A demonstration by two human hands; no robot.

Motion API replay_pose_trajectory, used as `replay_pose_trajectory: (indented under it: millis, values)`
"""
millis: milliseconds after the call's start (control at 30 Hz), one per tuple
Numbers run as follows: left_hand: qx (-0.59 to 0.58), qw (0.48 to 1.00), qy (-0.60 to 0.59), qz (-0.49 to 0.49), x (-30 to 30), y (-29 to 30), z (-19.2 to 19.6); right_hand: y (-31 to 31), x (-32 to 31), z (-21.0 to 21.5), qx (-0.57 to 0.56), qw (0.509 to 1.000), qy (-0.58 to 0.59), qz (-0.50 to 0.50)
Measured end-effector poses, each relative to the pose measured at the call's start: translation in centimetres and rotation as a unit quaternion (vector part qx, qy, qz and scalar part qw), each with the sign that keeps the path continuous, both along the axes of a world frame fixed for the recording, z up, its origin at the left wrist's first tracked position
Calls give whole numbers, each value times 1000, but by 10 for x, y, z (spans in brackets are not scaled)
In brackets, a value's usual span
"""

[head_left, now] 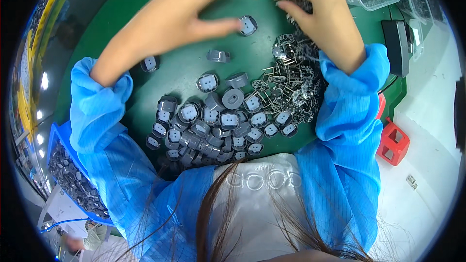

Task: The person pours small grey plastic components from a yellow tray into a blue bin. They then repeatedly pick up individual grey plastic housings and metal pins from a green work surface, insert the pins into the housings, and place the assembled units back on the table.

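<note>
My left hand (194,12) reaches over the green table, thumb and fingers spread wide and slightly blurred. Its thumb tip is at the edge of a round grey plastic housing with a pale insert (248,25); nothing shows in its grasp. Curled over the upper end of a heap of metal pin parts (293,85), my right hand (323,12) pinches a small metal part (279,0) between thumb and fingers. The hand partly hides that heap. A dense pile of grey housings (208,128) lies close to my body, some insert-side up, others on their sides.
A clear plastic bin of metal parts (376,0) stands at the far right, near a black device (395,48). Blue crate (73,153) at left holds many small grey pieces. A red plastic object (393,141) sits to the right. Another person (90,242) shows at lower left.
</note>
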State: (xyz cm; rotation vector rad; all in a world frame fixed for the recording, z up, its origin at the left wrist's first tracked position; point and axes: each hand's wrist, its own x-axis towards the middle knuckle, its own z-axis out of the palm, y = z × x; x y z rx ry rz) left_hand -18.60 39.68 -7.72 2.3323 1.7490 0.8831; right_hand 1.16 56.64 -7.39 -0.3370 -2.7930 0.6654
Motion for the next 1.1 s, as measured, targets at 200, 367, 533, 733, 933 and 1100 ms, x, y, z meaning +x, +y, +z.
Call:
replay_pose_trajectory:
  millis: [200,367,533,733,933,1100]
  values:
    - [-52,996,-71,-18,17,-10,-17,-24,5,2,-15,999,27,23]
    - [-84,986,-140,41,9,-7,-11,-29,4,6,91,991,88,44]
    - [-137,917,-369,67,12,-11,-18,-31,9,40,-255,966,40,0]
    - [-195,849,-481,103,26,-24,-11,-50,0,38,-309,946,94,0]
    - [-128,892,-427,76,28,-26,-6,-49,2,22,-173,969,176,32]
    - [-117,905,-396,99,35,-28,1,-46,0,17,-198,948,248,12]
